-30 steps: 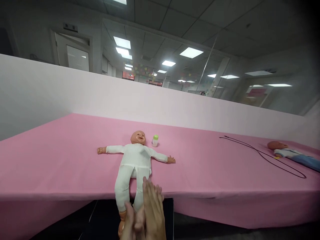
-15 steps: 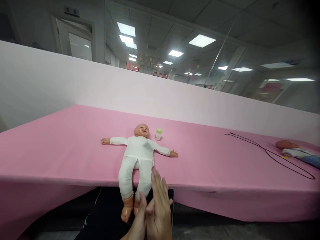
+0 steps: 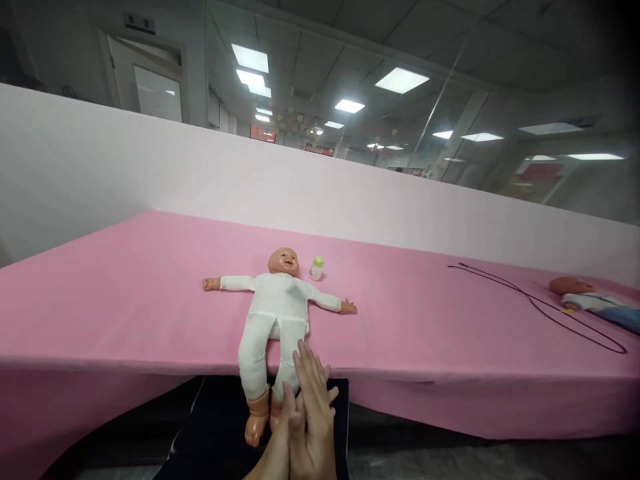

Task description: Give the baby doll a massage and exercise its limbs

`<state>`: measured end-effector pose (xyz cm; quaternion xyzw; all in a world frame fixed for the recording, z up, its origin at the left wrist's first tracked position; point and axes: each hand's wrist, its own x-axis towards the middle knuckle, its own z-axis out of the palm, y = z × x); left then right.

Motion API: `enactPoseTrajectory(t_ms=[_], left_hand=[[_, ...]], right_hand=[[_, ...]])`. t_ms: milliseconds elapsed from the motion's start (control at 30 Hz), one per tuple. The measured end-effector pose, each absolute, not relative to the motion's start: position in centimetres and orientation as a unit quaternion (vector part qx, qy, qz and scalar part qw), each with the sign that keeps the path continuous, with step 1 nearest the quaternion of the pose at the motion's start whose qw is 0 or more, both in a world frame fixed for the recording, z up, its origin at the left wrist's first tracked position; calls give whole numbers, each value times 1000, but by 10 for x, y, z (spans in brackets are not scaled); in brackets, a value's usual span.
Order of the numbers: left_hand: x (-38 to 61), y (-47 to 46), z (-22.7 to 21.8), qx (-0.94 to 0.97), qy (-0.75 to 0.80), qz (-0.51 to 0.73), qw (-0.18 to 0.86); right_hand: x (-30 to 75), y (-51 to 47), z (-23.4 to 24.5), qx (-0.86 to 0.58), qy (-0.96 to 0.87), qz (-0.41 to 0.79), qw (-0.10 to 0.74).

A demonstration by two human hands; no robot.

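My left hand (image 3: pixel 281 437) and my right hand (image 3: pixel 317 423) are pressed palm to palm at the bottom middle, with nothing visible between them. The right hand's fingers are stretched out; the left hand's fingers are partly hidden behind it, with a few tips showing. Just beyond them a baby doll (image 3: pixel 280 297) in white clothes lies on its back, arms spread. My hands cover part of one of its legs and feet. Its feet hang over the near table edge. Beside its head stands a small baby bottle (image 3: pixel 317 269) with a green cap.
A pink cloth (image 3: pixel 415 320) covers the table and drapes over its front edge. On the right lie a looped black cord (image 3: pixel 525 293) and a second doll (image 3: pixel 575 288). Along the back runs a low white wall (image 3: pixel 300 187) with glass above.
My hands have shifted slightly left and rubbed against each other, staying palm to palm. The dolls, bottle and cord have stayed in place.
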<state>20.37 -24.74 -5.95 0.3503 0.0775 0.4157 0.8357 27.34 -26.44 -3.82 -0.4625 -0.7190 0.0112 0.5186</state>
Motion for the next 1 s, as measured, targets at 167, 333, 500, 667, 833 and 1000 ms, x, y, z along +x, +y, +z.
enactPoseTrajectory(t_ms=[167, 333, 500, 667, 833, 1000], left_hand=[[187, -251, -47, 378, 156, 474, 780], [149, -233, -1, 598, 233, 512, 572], [134, -181, -15, 702, 416, 491, 305], [138, -152, -62, 745, 507, 425, 86], [139, -156, -66, 751, 510, 417, 38], [139, -155, -64, 741, 516, 426, 54]], right_hand=[[298, -244, -32, -481, -696, 47, 531], [319, -212, -37, -575, -643, 137, 486], [326, -183, -50, -610, -675, 194, 367], [317, -178, -75, -601, -684, 162, 380], [312, -178, -91, -604, -694, 78, 384], [311, -176, -94, -594, -703, 33, 389]])
